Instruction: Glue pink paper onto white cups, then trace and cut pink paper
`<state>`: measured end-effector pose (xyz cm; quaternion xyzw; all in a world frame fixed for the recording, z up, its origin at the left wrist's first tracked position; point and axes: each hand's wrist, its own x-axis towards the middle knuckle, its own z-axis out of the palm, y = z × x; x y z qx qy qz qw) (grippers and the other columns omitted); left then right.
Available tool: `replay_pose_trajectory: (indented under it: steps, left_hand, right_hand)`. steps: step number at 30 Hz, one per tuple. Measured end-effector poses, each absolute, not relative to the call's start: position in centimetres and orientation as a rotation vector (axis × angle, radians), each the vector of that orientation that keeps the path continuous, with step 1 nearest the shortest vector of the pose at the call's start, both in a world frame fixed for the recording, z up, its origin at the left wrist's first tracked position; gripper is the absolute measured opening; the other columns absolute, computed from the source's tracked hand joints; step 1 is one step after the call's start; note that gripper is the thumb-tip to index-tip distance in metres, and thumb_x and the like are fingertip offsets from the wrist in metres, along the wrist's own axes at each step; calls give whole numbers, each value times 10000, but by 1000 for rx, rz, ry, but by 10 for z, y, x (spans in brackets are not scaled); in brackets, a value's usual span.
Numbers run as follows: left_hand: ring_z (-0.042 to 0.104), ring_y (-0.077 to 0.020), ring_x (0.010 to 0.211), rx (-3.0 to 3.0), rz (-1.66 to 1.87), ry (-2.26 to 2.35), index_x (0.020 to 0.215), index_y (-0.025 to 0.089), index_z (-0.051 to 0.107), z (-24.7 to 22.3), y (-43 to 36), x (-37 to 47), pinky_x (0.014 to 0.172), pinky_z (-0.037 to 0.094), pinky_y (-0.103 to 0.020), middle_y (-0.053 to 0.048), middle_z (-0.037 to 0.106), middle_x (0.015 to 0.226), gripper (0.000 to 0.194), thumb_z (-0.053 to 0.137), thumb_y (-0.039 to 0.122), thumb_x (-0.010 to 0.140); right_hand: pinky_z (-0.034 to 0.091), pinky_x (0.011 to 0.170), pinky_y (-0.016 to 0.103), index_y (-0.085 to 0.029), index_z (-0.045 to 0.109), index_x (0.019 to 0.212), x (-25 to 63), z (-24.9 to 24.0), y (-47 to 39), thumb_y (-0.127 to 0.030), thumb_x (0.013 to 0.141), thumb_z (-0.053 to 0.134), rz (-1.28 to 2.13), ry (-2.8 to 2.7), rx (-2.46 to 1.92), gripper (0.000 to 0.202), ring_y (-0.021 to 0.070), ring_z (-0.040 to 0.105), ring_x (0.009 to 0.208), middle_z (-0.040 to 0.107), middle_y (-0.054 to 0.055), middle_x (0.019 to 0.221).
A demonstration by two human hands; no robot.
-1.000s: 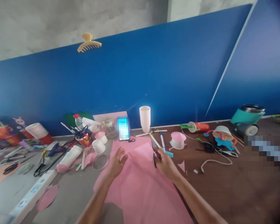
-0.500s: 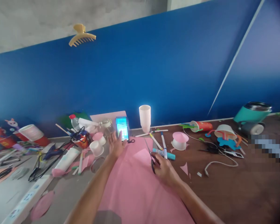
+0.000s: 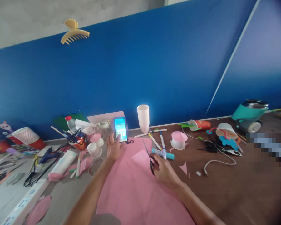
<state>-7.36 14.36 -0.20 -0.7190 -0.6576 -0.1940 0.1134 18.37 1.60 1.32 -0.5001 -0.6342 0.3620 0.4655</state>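
On the brown table [image 3: 236,187], against the blue wall, lies a big pink sheet of paper [image 3: 135,190], spread flat toward the person and looking mostly whole. Its near part shows no cut that I can make out, while a lighter, folded or cut flap sits near its far end. The right hand [image 3: 162,170] rests on the sheet's right edge, curled around the handles of a pair of scissors [image 3: 148,154]; the blades point away toward the wall and seem slightly parted, and they are not biting into the paper. The left hand [image 3: 113,148] is stretched forward with fingers spread, its fingertips at the lower edge of a lit phone [image 3: 120,129] propped upright at the far end of the sheet; I cannot tell whether they actually touch the screen.

Some craft work looks finished: a white cup capped with a pink paper disc [image 3: 178,139] stands to the right of the sheet, and another small pink-topped cup [image 3: 96,138] stands to the left, with pink scraps [image 3: 184,167] scattered around. A stack of plain white cups [image 3: 143,117] waits by the wall, uncovered. Markers [image 3: 162,143] lie just beyond the scissors. By my reckoning the cutting on this big sheet is barely begun and most of the paper remains to be used.
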Motion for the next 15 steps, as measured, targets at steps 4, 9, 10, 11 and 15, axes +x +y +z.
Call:
replay_pose_trajectory:
  steps: [4, 9, 10, 11, 15]
  left_hand:
    - [268, -405, 1402, -2146, -504, -1902, 1399, 234, 529, -11, 127, -81, 1135, 248, -607, -173, 335, 1491, 532, 516, 437, 907]
    - [256, -395, 1419, -2163, -455, -1950, 1399, 246, 539, -14, 126, -79, 1147, 222, -602, -168, 338, 1502, 516, 503, 433, 919]
    - [255, -394, 1421, -2168, -449, -1959, 1399, 251, 540, -13, 128, -78, 1148, 217, -602, -165, 338, 1503, 514, 501, 435, 921]
    - [255, -395, 1422, -2172, -439, -1965, 1400, 255, 540, -13, 130, -78, 1149, 213, -602, -164, 338, 1503, 513, 499, 436, 922]
    - [256, -402, 1418, -2177, -378, -1965, 1403, 274, 535, -13, 134, -77, 1143, 214, -609, -158, 349, 1492, 513, 490, 450, 923]
  right_hand:
    - [576, 757, 331, -180, 665, 1103, 182, 9, 16, -172, 718, 542, 892, -1569, -1246, 404, 258, 728, 846, 760, 99, 914]
    - [568, 779, 356, -145, 643, 1138, 181, 6, 16, -206, 745, 518, 903, -1607, -1280, 416, 261, 724, 888, 756, 121, 945]
    - [567, 784, 356, -149, 644, 1138, 181, 7, 16, -202, 749, 516, 905, -1611, -1278, 413, 260, 722, 899, 756, 119, 949]
    - [565, 787, 356, -153, 646, 1136, 181, 8, 16, -196, 753, 512, 903, -1615, -1274, 408, 258, 721, 902, 756, 115, 948]
    - [564, 758, 346, -137, 658, 1124, 182, 11, 15, -172, 758, 511, 891, -1629, -1251, 396, 253, 719, 853, 755, 120, 919]
